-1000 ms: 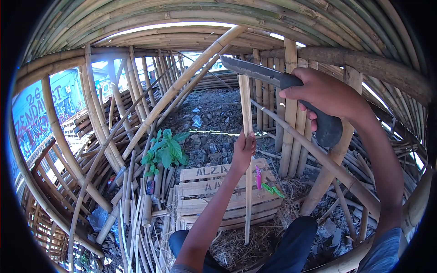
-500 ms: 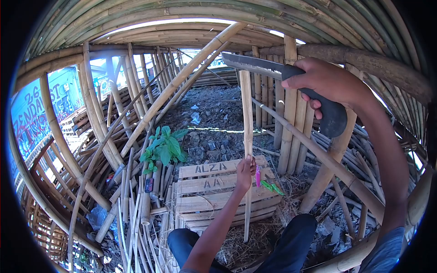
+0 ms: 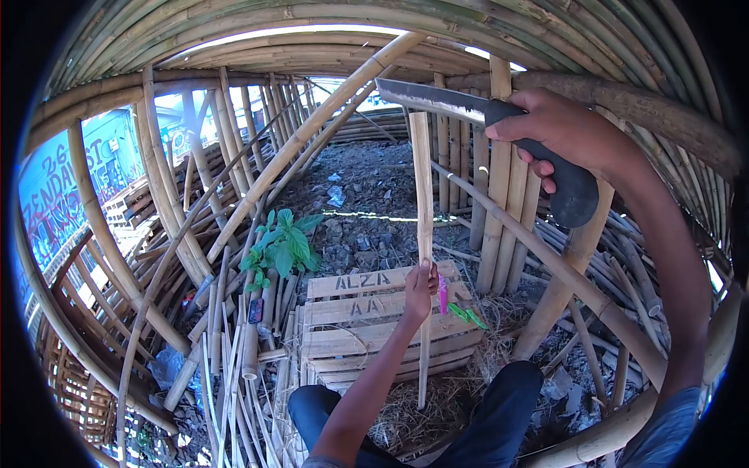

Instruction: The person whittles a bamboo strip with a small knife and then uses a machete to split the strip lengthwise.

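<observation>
Two hands: the left hand (image 3: 422,291) clamped round one upright bamboo strip (image 3: 424,195), the right hand (image 3: 546,136), raised, gripping one machete (image 3: 437,100)

- One wide, round-edged head view, facing forward and down.
- Nearest: dark-blue trousered knees (image 3: 511,390), bottom centre.
- Middle range: pale slatted wooden crate (image 3: 343,315), lower centre.
- Farther: blue graffitied wall (image 3: 78,175), upper left.

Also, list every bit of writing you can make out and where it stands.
"ALZA": slatted wooden crate, upper slat.
"AA": same crate, next slat down.
"26": graffiti on the blue wall.
"ZENDA": same wall, then unclear letters.
Lower graffiti: too blurred to read.
</observation>
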A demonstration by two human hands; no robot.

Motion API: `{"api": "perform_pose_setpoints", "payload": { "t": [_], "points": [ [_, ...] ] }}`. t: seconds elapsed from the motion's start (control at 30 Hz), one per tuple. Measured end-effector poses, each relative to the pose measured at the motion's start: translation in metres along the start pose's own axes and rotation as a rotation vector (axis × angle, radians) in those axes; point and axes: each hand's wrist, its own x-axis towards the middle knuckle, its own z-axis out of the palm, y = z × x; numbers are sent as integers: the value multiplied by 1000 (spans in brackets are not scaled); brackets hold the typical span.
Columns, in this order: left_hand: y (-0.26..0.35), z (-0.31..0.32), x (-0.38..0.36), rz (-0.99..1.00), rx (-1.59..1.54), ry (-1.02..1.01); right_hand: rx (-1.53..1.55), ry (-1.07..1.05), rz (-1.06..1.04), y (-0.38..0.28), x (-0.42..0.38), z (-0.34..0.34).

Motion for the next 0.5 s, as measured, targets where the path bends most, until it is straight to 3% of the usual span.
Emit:
{"api": "perform_pose_setpoints", "payload": {
  "t": [0.2, 0.5],
  "points": [
    [1, 1, 1, -11, -7, -12, 18, 161, -157, -6, 0, -8],
    [-2, -3, -1, -7, 5, -3, -103, 1, 60, 0, -4, 0]
  ]
}}
